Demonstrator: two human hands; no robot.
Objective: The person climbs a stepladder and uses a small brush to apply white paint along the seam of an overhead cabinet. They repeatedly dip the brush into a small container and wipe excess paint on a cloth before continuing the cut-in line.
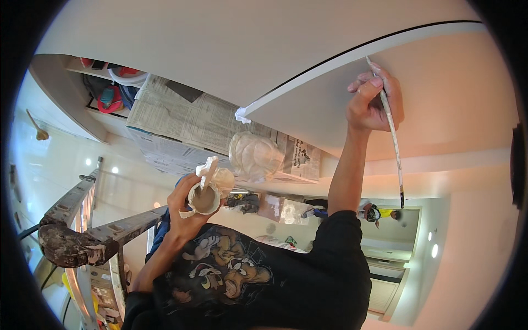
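Note:
My right hand (pixel 377 104) is raised and closed around a long, thin paintbrush (pixel 394 140) with a paint-spattered handle. The brush's upper end touches or nearly touches the white edge strip (pixel 324 69) along a curved panel (pixel 440 82); a dark line runs along the strip's other side. Lower and to the left, my left hand (pixel 184 206) grips a cup (pixel 204 200) of whitish paint, tilted so its inside shows. A paint-caked flat stick or scraper (pixel 208 169) stands out of the cup, and whitish crumpled material (pixel 223 180) clings beside it.
A paint-stained stepladder (pixel 77 242) stands close at my left. Newspaper covers a long ledge (pixel 181 118), with a crumpled translucent plastic bundle (pixel 256 157) by it. An open shelf (pixel 99 116) holds bags and red items. Far off is a person in yellow (pixel 385 213).

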